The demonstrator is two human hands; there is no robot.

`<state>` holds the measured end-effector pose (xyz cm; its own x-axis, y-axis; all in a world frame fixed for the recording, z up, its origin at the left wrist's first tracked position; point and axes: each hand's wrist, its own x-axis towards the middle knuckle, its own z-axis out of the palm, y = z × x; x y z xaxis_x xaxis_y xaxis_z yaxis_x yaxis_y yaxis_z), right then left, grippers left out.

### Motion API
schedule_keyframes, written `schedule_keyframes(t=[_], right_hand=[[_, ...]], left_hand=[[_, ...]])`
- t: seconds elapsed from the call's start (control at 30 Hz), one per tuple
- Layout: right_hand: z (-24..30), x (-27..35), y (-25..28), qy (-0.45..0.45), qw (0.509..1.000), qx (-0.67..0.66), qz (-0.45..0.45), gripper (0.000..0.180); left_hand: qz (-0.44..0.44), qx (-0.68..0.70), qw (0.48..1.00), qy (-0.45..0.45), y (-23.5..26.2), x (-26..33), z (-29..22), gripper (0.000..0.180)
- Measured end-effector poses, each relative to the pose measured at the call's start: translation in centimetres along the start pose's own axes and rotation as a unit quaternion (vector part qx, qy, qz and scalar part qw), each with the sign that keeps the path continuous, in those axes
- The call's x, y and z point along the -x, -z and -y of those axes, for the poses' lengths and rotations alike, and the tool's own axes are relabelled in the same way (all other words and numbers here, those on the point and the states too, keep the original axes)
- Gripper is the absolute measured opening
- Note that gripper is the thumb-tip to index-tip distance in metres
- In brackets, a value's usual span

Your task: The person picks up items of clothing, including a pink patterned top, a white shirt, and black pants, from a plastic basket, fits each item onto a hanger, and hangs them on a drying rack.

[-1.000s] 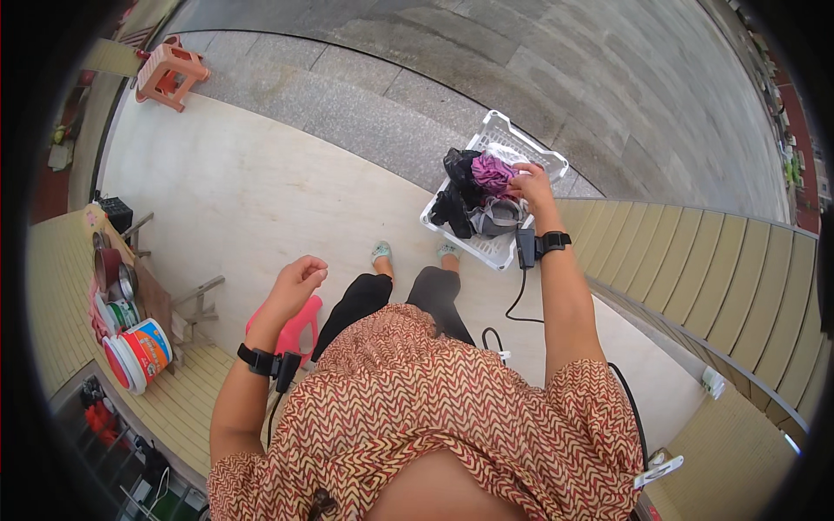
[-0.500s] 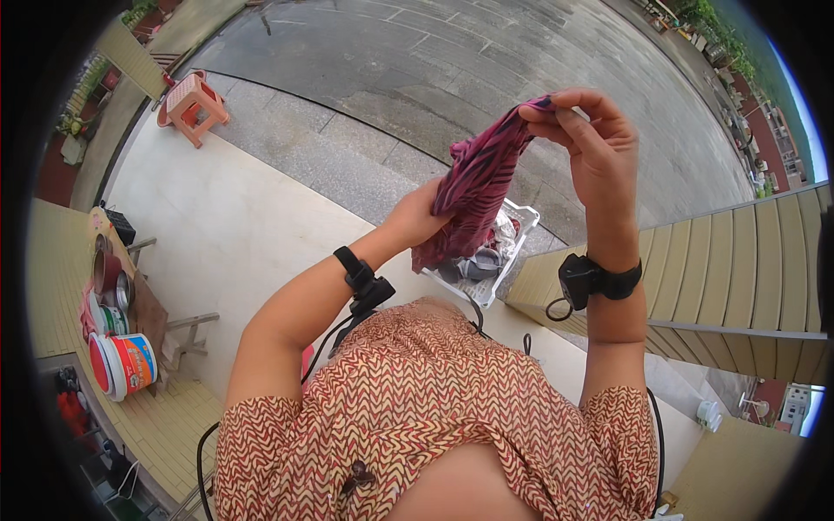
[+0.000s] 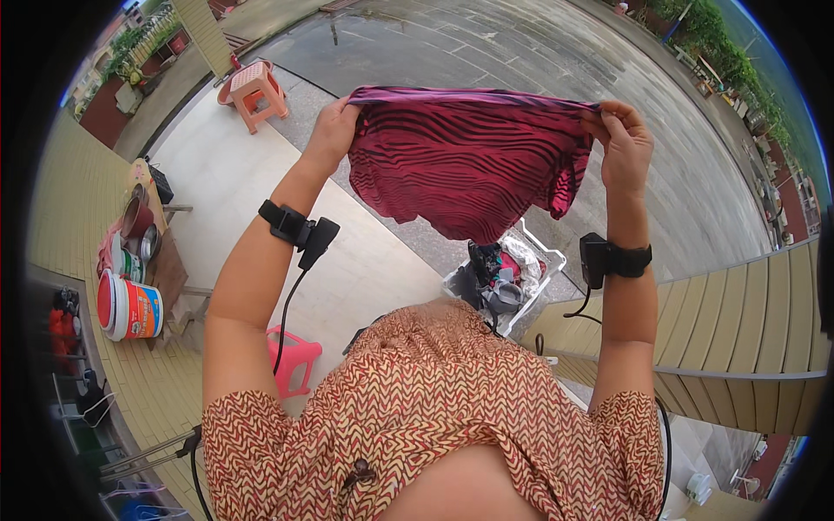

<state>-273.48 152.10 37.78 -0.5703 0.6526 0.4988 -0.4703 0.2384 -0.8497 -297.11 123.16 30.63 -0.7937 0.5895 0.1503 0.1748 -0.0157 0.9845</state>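
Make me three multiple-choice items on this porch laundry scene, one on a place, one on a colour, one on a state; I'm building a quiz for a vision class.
1. Where is the white wire laundry basket?
A. below the spread garment, on the floor
B. on the stool
C. in the right hand

2. What colour is the striped cloth garment?
A. plain white
B. red-magenta with black stripes
C. solid green

3. How is the garment held?
A. bunched in one hand
B. lying on the floor
C. stretched open between both hands

Answers: 1 A, it sits on the pale floor under the cloth. 2 B, dark stripes cross red cloth. 3 C, the left hand and right hand pinch opposite top corners.
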Motion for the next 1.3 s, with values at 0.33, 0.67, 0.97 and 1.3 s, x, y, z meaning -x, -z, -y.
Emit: schedule_keyframes(t=[0.33,0.67,0.97,1.3], right_hand=[[-0.2,1.3,-7.1,-0.120,0.983,-0.079,0.111,0.011],[2.7,3.9,-14.2,-0.082,0.952,-0.035,0.292,0.019],[-6.4,5.1,-7.1,-0.086,0.863,0.237,0.438,0.063],[-6.2,7.0,-10.6,-0.083,0.879,0.186,0.432,0.017]], left_hand=[[0.007,-0.156,0.986,-0.052,1.2,0.5,-0.6,0.044],[0.110,0.012,0.994,0.001,-10.1,5.0,1.0,0.034],[0.090,-0.087,0.972,-0.198,-4.6,2.1,2.0,0.045],[0.060,0.218,0.970,0.089,-4.9,4.1,-4.1,0.059]])
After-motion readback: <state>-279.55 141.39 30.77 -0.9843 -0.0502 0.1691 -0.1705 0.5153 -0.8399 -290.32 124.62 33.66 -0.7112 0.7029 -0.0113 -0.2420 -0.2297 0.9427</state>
